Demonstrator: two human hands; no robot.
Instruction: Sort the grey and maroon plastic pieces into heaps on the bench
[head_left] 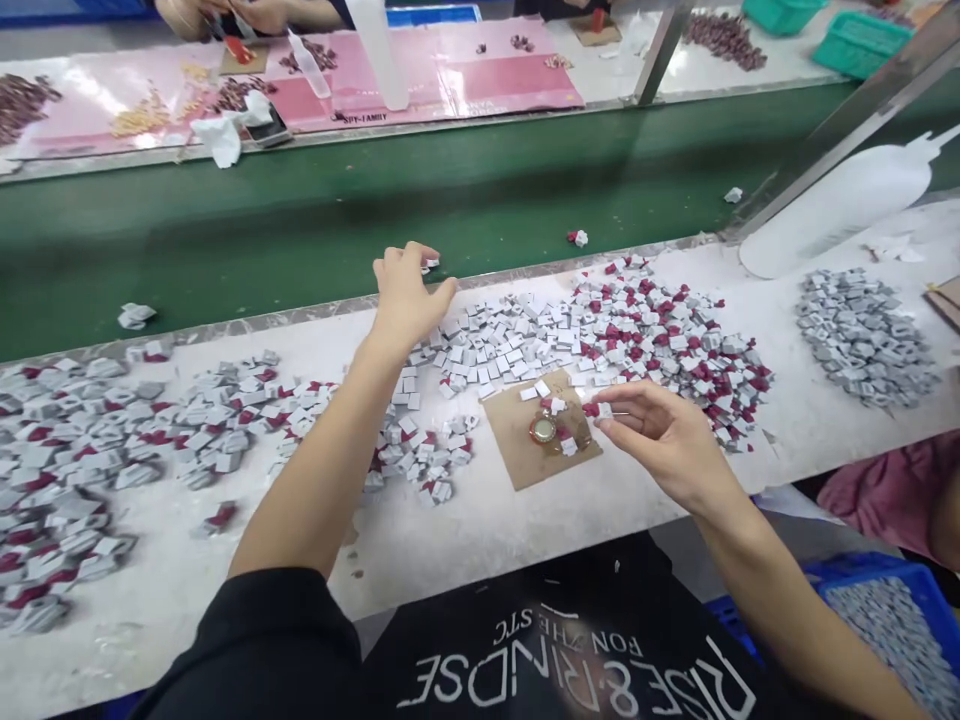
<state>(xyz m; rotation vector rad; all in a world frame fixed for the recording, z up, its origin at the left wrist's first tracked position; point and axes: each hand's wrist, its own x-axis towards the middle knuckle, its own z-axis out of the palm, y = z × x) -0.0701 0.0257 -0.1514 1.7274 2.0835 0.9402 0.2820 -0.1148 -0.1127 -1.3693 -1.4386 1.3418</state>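
One red-and-white piece [600, 410] is pinched between the thumb and fingers of the right hand [660, 432], at the right edge of the cardboard [517, 465], on which a cap [542, 429] is set. The left hand [409, 295] is stretched to the far edge of the surface [450, 545], by the green strip [300, 240]; a pale piece [430, 266] is seen at its fingertips, but whether it is grasped or released cannot be told. Loose pieces [510, 345] are spread behind the cardboard.

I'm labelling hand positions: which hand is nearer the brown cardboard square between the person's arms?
Right. The right hand is at the right edge of the cardboard square; the left hand is farther, beyond its far left corner.
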